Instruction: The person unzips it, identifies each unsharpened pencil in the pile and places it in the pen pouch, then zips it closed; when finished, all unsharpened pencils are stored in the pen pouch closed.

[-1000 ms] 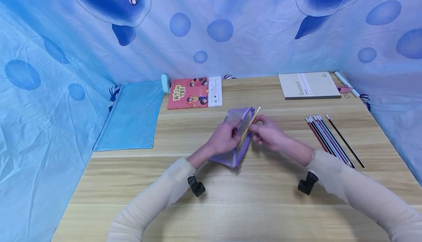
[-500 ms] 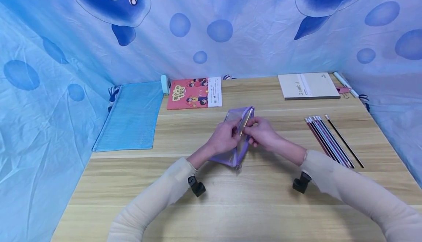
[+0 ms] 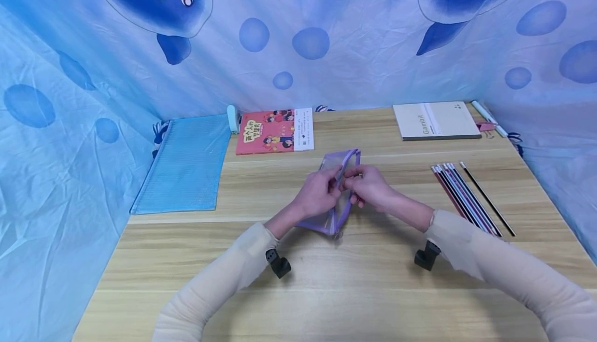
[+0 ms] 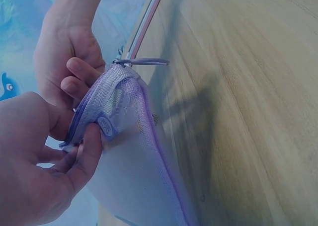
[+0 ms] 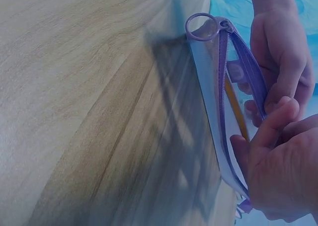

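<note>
"Pouch (image 4: 134,159) in the left grip (image 3: 318,193), is it?"

"Yes, finger and thumb pinch its purple zip edge, and the mouth gapes toward the right grip (image 3: 370,187)."

"Where's the yellow pencil (image 5: 236,107)?"

"Between the pouch's zip edges, running up to the right grip's fingertips. I can't tell whether they pinch it or only touch it."

"And the other pencils (image 3: 465,199)?"

"On the surface (image 3: 373,290) to the right of that grip, well apart from it: a bunch, with one black pencil (image 3: 487,199) lying just beside."
</note>
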### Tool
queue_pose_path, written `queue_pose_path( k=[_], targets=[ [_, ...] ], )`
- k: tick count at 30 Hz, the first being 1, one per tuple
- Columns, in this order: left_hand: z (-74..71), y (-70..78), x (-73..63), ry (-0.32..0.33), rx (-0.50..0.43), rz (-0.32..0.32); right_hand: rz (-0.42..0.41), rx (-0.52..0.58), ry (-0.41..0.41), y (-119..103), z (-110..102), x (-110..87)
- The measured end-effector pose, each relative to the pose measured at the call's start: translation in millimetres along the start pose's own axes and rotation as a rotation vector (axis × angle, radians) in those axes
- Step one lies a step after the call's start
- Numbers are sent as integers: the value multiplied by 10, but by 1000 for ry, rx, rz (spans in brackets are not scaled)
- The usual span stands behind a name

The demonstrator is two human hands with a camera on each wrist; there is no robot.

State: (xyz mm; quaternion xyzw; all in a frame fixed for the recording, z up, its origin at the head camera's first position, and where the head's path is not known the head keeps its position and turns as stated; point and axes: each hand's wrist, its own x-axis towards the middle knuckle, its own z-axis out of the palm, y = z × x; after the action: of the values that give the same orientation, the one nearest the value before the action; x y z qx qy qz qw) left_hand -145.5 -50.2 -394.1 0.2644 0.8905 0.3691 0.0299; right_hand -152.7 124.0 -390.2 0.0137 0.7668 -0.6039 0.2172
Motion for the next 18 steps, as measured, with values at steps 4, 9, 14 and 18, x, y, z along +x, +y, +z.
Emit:
queue_pose_path(
  k=[4,9,14,18],
  targets=[
    [11,2,4,-4,-2,-7,-16,10,-25,-4,-32,-15],
    [13,7,-1,-21,-25,-30,-31,16,-24,-19,-102,-56],
    [-47,3,14,-25,-116,-46,-49,-1,-9,-68,-281,-123],
    [-127,7,36,4,-146,-77,-38,-5,40,-78,-491,-167]
  ],
)
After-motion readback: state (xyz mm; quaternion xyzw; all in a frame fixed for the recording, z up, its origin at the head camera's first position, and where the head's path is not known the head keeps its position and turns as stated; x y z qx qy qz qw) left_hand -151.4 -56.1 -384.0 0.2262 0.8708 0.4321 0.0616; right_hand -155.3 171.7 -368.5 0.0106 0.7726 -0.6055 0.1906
